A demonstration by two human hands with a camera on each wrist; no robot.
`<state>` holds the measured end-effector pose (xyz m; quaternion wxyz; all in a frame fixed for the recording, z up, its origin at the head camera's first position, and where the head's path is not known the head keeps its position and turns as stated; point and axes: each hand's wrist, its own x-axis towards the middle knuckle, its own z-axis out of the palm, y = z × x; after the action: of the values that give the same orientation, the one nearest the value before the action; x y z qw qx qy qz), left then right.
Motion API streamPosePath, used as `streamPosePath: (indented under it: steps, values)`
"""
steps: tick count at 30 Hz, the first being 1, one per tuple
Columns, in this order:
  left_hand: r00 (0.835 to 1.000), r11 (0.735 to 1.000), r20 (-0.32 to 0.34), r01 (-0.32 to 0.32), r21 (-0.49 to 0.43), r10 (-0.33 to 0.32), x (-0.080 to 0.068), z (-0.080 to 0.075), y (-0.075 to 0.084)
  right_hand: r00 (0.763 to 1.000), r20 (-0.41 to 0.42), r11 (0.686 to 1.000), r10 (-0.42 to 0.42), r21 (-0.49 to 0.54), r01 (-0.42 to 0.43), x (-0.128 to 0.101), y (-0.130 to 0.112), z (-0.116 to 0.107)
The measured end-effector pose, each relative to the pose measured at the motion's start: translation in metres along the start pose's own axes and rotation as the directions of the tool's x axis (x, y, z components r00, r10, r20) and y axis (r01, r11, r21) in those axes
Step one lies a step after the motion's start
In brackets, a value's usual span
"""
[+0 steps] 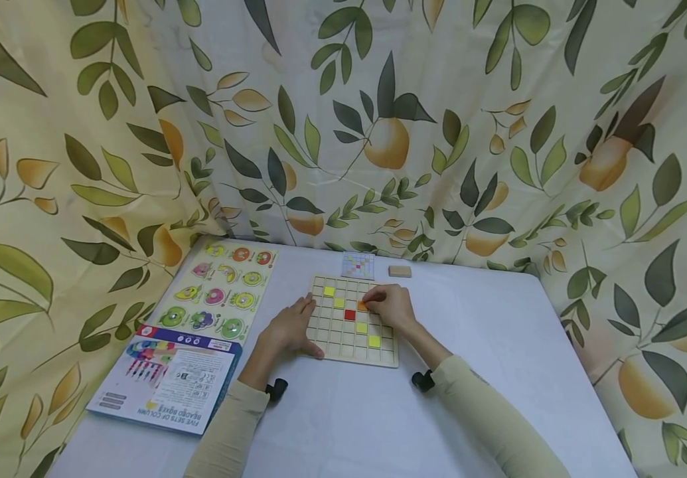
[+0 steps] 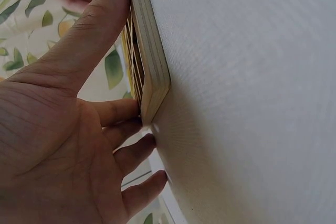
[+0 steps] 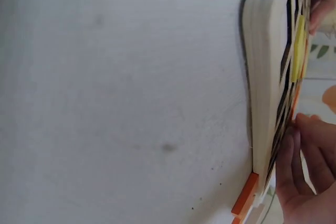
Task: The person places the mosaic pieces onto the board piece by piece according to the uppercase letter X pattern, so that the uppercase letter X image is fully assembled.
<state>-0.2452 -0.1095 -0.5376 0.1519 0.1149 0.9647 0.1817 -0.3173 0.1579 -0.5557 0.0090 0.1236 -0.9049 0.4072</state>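
Observation:
A square wooden grid board (image 1: 343, 348) lies on the white table, with several yellow tiles (image 1: 374, 341) and a red tile (image 1: 350, 315) set along a diagonal. My left hand (image 1: 286, 328) steadies the board, its fingers spread along the left side and its thumb at the front edge. In the left wrist view those fingers (image 2: 134, 156) reach past the board's corner (image 2: 156, 95). My right hand (image 1: 392, 305) pinches an orange tile (image 1: 362, 306) over a cell right of the diagonal. In the right wrist view the right fingertips (image 3: 300, 121) meet at the board's surface.
Behind the board lie a small pattern card (image 1: 358, 265) and a tan wooden block (image 1: 399, 271). Orange pieces (image 3: 245, 195) sit by the board's edge in the right wrist view. At left are a fruit picture board (image 1: 214, 285) and a printed box (image 1: 166, 382). A patterned curtain (image 1: 343, 133) surrounds the table.

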Motion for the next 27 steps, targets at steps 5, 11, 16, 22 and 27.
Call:
streamPosePath:
  steps: [5, 11, 16, 22, 27]
  values:
    - [1.0, 1.0, 0.008, 0.007, -0.001, -0.007, -0.001, -0.001, 0.002, 0.999, -0.04, 1.0, 0.024, 0.017, -0.024, -0.007, 0.002, -0.008]
    - [1.0, 1.0, 0.011, 0.01, -0.014, -0.009, -0.001, -0.002, 0.003, 0.994, -0.086, 0.998, 0.064, 0.024, -0.062, -0.012, 0.008, -0.021]
    - [1.0, 1.0, 0.013, 0.007, -0.012, -0.007, -0.002, -0.004, 0.004, 0.99, -0.103, 0.996, 0.091, -0.009, -0.092, -0.017, 0.014, -0.032]
    - [1.0, 1.0, 0.015, 0.015, -0.01, -0.015, -0.003, -0.004, 0.003, 0.987, -0.094, 0.99, 0.132, -0.042, -0.137, -0.025, 0.021, -0.043]
    - [1.0, 1.0, 0.011, 0.002, -0.019, -0.002, -0.001, -0.001, 0.002, 0.986, -0.059, 0.979, 0.158, -0.118, -0.164, -0.03, 0.029, -0.05]
